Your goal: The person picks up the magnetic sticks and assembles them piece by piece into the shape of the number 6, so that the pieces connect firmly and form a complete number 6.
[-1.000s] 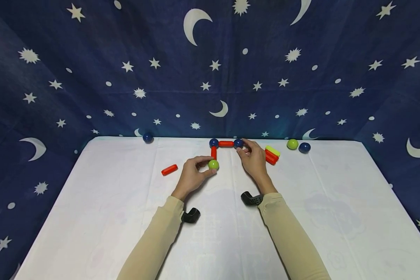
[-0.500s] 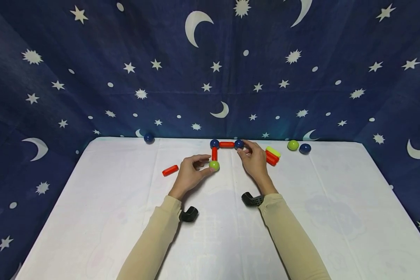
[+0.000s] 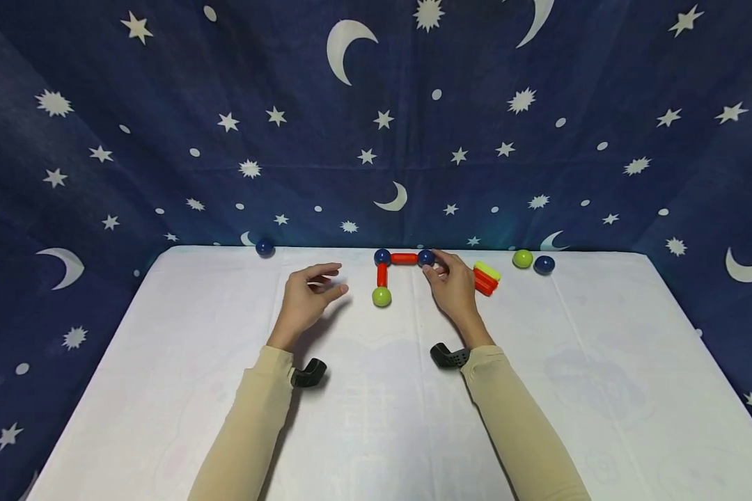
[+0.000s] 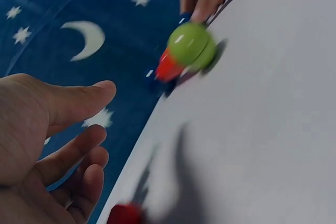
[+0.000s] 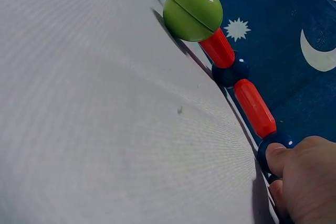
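Green ball (image 3: 381, 297) is sitting untouched on the white tabletop (image 3: 376, 417), closing the near end of an L-shaped chain (image 5: 230, 73). Left hand (image 3: 306, 299) has just let go of it and is now hanging off to the left, thumb and fingers parted, holding nothing. Near red rod (image 3: 382, 275) is running back to the corner blue ball (image 3: 382, 257); far red rod (image 3: 404, 259) is leading right to the end blue ball (image 3: 425, 257). Right hand (image 3: 456, 289) is staying put, pinching that last ball between thumb and finger. Chain is keeping its shape without the left hand, so I'm judging the green joint made and that hand freed. Loose red rod (image 4: 125, 214) is lying below the left hand, showing at the bottom of the left wrist view. Spare rods (image 3: 486, 282), red and yellow, are bunching just right of the right hand.
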Demonstrator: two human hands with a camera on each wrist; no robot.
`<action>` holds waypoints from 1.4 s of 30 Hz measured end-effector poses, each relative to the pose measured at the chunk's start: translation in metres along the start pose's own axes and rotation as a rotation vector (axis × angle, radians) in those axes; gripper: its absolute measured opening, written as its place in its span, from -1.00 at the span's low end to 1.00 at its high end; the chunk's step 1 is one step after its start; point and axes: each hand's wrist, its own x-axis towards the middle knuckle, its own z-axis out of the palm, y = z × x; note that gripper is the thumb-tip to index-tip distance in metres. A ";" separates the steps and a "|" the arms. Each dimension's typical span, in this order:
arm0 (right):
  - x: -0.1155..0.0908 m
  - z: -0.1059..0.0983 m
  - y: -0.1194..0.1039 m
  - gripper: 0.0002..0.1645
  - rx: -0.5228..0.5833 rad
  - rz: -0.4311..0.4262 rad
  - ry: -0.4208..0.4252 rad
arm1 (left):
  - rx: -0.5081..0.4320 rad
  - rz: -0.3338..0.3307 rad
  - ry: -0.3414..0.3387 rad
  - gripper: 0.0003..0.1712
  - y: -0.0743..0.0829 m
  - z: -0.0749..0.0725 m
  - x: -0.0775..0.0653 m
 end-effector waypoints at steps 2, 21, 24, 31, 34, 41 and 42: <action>0.000 0.000 0.000 -0.49 0.001 -0.005 0.001 | 0.012 -0.007 0.012 -0.52 -0.004 -0.013 0.000; -0.001 0.000 0.000 -0.50 0.021 -0.014 0.004 | 0.121 -0.030 -0.106 -0.54 -0.035 -0.051 -0.016; 0.000 -0.001 0.000 -0.49 0.017 -0.006 -0.002 | 0.140 -0.023 -0.099 -0.60 -0.035 -0.050 -0.016; 0.000 0.000 0.000 -0.48 0.012 0.007 -0.009 | 0.132 -0.023 -0.091 -0.67 -0.033 -0.050 -0.016; -0.001 0.000 -0.001 -0.48 0.009 0.010 -0.010 | 0.101 -0.010 -0.084 -0.68 -0.033 -0.048 -0.016; 0.000 0.000 0.000 -0.47 0.013 0.005 -0.005 | 0.025 -0.025 -0.100 -0.67 -0.026 -0.036 -0.015; 0.000 0.000 0.000 -0.47 0.014 0.006 -0.005 | 0.013 -0.027 -0.106 -0.68 -0.024 -0.033 -0.015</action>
